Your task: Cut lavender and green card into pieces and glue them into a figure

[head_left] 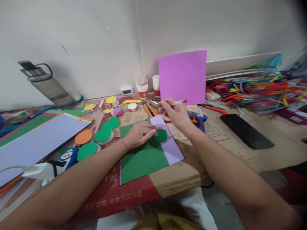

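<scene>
Right fingers (165, 104): closed; red-ended pen (178, 102) gripped, tip hidden.
Left fingers (148, 133): half-curled, nothing gripped; green disc (161, 136) partly covered.
Cardboard (144, 183) print: below left fingers, Chinese, mostly blurred.

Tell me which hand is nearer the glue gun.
Right. The right hand is left of the glue gun, holding a pen; the left hand is farther left, on the green sheet.
</scene>
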The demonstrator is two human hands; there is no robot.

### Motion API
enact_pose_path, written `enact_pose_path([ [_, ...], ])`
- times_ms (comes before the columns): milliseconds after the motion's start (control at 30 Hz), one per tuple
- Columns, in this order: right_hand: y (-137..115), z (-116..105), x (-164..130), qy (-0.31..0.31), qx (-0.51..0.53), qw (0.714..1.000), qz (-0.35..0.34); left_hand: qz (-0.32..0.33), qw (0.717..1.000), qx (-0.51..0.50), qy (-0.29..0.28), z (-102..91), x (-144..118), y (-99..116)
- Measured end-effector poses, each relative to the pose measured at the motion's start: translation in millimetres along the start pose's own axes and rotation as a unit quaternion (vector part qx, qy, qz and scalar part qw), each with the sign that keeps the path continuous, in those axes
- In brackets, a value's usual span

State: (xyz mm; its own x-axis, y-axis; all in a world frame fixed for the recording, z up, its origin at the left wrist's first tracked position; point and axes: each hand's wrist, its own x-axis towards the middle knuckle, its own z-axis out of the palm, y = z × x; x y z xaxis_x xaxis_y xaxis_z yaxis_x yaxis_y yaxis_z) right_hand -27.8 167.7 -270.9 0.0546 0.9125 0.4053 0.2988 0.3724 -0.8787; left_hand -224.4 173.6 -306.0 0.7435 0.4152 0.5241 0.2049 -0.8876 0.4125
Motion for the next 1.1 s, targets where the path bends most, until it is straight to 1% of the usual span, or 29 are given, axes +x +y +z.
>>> enact_pose_path([
  [100,0,0,-1,-0.003,0.003,1.000,-0.001,0.015,0.999,0.027,-0.009,1.9,0,-1],
  [300,5,2,-1,-0.005,0.000,1.000,0.003,0.076,0.992,0.079,-0.060,3.6,1,-1],
  [567,10,4,-1,-0.014,0.014,1.000,-0.003,0.084,0.989,0.102,-0.065,5.1,1,-1],
  [733,11,5,-2,-0.021,0.017,1.000,0.003,0.073,0.992,0.081,-0.058,5.0,0,-3],
  [933,5,4,-4,-0.020,0.005,1.000,0.000,0.040,0.998,0.028,-0.045,3.5,-1,-5],
  [1000,4,4,-4,-0.021,0.001,1.000,-0.003,0.024,0.999,-0.006,-0.028,1.9,0,-4],
  [1100,7,4,-3,-0.021,0.001,1.000,-0.006,-0.004,0.999,-0.048,0.024,-0.8,0,-3],
])
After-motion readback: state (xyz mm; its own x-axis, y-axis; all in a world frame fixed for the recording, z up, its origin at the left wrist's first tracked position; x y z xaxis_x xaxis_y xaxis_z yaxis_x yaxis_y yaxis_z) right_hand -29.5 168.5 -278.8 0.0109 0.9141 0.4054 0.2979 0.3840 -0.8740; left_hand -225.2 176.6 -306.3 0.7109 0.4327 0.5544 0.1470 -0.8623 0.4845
